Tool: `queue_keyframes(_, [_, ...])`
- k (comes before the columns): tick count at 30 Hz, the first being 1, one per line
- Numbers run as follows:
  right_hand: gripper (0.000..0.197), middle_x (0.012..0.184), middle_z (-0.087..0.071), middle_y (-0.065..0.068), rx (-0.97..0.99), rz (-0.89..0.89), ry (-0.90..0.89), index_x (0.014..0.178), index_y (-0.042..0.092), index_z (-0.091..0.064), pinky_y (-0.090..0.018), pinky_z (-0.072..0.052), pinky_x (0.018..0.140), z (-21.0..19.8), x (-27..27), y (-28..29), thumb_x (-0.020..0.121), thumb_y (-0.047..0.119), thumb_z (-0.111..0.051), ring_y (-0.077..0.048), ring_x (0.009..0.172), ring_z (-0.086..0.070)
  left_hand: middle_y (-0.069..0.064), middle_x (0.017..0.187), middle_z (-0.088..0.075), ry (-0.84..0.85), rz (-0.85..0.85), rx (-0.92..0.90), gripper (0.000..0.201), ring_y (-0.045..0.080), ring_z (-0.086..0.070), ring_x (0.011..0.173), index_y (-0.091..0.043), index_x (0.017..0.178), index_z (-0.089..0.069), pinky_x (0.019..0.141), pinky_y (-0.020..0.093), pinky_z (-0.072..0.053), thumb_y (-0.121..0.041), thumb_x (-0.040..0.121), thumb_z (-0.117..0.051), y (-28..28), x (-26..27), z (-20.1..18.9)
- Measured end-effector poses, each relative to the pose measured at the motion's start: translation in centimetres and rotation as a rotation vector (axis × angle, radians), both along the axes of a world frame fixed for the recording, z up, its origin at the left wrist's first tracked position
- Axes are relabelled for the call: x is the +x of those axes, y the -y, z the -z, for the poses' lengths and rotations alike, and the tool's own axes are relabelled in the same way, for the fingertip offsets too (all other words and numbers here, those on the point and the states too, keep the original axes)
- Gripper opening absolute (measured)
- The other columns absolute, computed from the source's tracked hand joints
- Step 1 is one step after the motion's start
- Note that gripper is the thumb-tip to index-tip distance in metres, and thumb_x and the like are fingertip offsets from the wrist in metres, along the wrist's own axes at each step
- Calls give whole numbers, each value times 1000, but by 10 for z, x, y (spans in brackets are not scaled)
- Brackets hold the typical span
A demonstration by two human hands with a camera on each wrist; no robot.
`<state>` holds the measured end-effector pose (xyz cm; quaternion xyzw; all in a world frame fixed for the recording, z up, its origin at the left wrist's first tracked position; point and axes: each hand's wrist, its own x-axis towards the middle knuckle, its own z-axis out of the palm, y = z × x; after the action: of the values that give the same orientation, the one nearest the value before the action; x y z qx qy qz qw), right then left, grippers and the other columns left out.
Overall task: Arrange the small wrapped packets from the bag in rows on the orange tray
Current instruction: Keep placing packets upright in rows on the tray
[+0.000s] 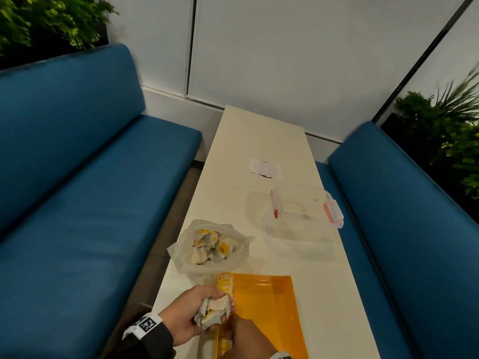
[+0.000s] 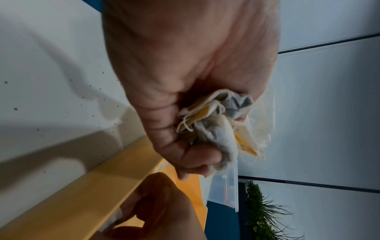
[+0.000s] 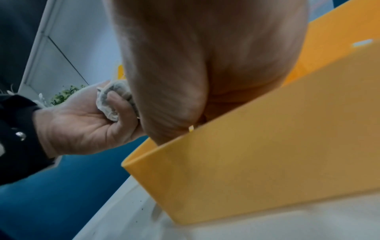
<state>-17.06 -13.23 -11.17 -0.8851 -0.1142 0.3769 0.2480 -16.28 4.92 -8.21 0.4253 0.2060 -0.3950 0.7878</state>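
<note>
My left hand (image 1: 181,317) (image 2: 185,73) grips a crumpled bunch of small wrapped packets (image 1: 212,312) (image 2: 218,128), white with yellow labels, just left of the orange tray (image 1: 267,304) (image 3: 267,154). My right hand (image 1: 246,338) (image 3: 185,65) reaches down inside the tray by its left wall; the fingertips are hidden, so I cannot tell if they hold a packet. A few packets lie along the tray's left edge (image 1: 225,285). The clear bag (image 1: 241,244) with several more packets stands open just beyond the tray.
The narrow white table (image 1: 259,141) runs away from me between two blue benches (image 1: 77,177). A clear plastic container with pink latches (image 1: 303,211) lies at the right edge, and a white and purple wrapper (image 1: 264,167) lies farther back. Plants stand at both sides.
</note>
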Motion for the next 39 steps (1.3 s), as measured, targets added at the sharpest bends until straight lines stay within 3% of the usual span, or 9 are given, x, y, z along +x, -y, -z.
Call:
queue_keyframes(4, [67,132,-58,2,-18,6,2,141,23,-33,-15,-43,86,1,3,1,85,28,-69,-16,120,-58,21,120,-71,-3,9,-7,26,22,-65,70,-8,88,-81,51,25,-43,-22,91,-59,-1,1,0])
queue_keyframes(9, [67,129,-58,10,19,14,5,141,30,-36,-13,-43,92,-2,7,2,83,36,-69,-8,118,-57,23,120,-71,-17,-5,-10,26,23,-66,72,-4,96,-79,53,26,-43,-23,91,-61,-2,3,0])
queue_keyframes(11, [53,108,-65,11,-3,99,53,120,33,-52,-19,-49,88,-12,13,5,72,39,-75,-8,102,-62,23,116,-71,-21,-19,-9,29,23,-66,70,-1,103,-77,50,25,-45,-23,91,-62,-3,4,1])
queue_keyframes(13, [38,88,-68,6,-33,174,104,92,29,-55,-27,-53,78,-27,23,13,64,33,-80,-9,80,-63,23,115,-71,-29,-27,-10,30,22,-66,68,-1,104,-76,48,25,-46,-24,92,-61,-3,5,0])
queue_keyframes(16, [27,86,-70,3,19,194,241,86,25,-56,-24,-52,73,-48,34,27,71,22,-78,-2,68,-59,23,115,-72,-49,-31,-12,30,22,-67,67,-3,99,-78,46,24,-47,-25,93,-59,-3,8,-2])
queue_keyframes(22, [22,101,-56,15,316,51,525,95,38,-61,-9,-38,63,-76,34,18,82,21,-69,-9,81,-64,17,95,-70,-46,-9,-30,27,21,-63,68,-4,93,-76,48,24,-44,-24,93,-57,5,11,-7])
queue_keyframes(26, [18,102,-56,16,415,36,520,96,36,-68,-19,-49,72,-75,34,13,87,20,-67,-11,81,-63,16,84,-66,-17,5,-14,25,21,-61,66,-4,90,-71,47,25,-42,-24,92,-56,10,14,-10])
queue_keyframes(31, [15,95,-62,13,452,45,515,86,25,-72,-8,-39,66,-77,36,12,82,12,-66,-8,77,-62,16,83,-66,-20,2,4,25,22,-61,65,-3,91,-70,47,25,-43,-25,94,-57,12,16,-10])
queue_keyframes(39, [13,87,-64,12,436,16,546,86,22,-74,-7,-38,64,-88,41,13,83,11,-68,-5,77,-62,13,82,-67,0,-2,-30,41,19,-60,64,-6,82,-75,50,24,-38,-38,98,-54,12,17,-11])
